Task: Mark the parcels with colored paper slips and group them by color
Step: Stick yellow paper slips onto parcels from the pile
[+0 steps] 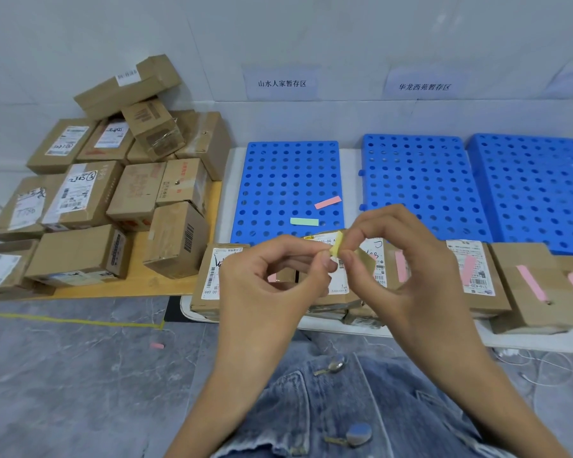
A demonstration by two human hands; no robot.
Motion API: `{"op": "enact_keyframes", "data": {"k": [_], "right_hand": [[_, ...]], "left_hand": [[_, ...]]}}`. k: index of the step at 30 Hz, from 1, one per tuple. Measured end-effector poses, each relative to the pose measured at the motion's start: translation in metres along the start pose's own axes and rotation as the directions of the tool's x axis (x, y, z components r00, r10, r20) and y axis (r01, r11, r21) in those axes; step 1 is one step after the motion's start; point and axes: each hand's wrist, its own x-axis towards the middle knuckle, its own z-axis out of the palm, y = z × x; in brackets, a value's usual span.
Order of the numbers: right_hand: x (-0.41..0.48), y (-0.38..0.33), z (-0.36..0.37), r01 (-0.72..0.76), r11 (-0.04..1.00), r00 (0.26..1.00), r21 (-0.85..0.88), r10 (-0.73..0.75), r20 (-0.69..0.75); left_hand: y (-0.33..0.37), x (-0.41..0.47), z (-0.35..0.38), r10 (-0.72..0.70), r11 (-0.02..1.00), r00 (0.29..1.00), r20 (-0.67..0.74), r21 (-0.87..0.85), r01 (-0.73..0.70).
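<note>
Above the front parcels (209, 279), the left hand (272, 279) and right hand (401, 259) are holding a yellow slip (337, 247), fingers of both clamped on it, seemingly peeling it ready. Marking is under way: parcels at right are already wearing pink slips (531, 282). Next, the slip probably needs pressing flat onto an unmarked parcel. A green slip (304, 221) is lying spare on the pallet (288, 173).
</note>
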Motion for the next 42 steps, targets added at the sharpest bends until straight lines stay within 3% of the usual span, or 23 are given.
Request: {"op": "enact_keyframes", "data": {"k": [8,18,22,31,38,42], "right_hand": [[-0.0034,0.0011,0.004,0.111,0.978,0.988,-0.175,-0.127,-0.087],[-0.003,0.0016,-0.0012,-0.014,0.999,0.999,0.03,0.015,-0.044],[-0.0036,0.0011,0.0004,0.05,0.997,0.996,-0.066,-0.055,-0.07],[-0.0052,0.0014,0.0036,0.106,0.977,0.984,-0.187,-0.13,-0.119],[-0.0041,0.0031,0.0009,-0.048,0.998,0.998,0.045,0.049,-0.034],[-0.0052,0.0066,0.0012,-0.101,0.983,0.995,0.151,0.103,-0.004]], "left_hand": [[0.0003,-0.0026,0.0038,0.028,0.999,1.0,0.003,0.044,-0.028],[-0.0046,-0.0023,0.0034,0.019,1.0,0.999,-0.033,-0.003,-0.019],[-0.0039,-0.0023,0.0042,0.009,0.999,1.0,0.012,-0.038,-0.009],[-0.004,-0.0048,0.0088,0.079,0.994,0.997,-0.025,0.076,-0.077],[-0.0067,-0.0038,0.0086,0.076,0.995,0.996,-0.042,0.065,-0.073],[-0.0087,-0.001,0.009,0.017,0.999,0.999,-0.03,-0.035,-0.018]]}}
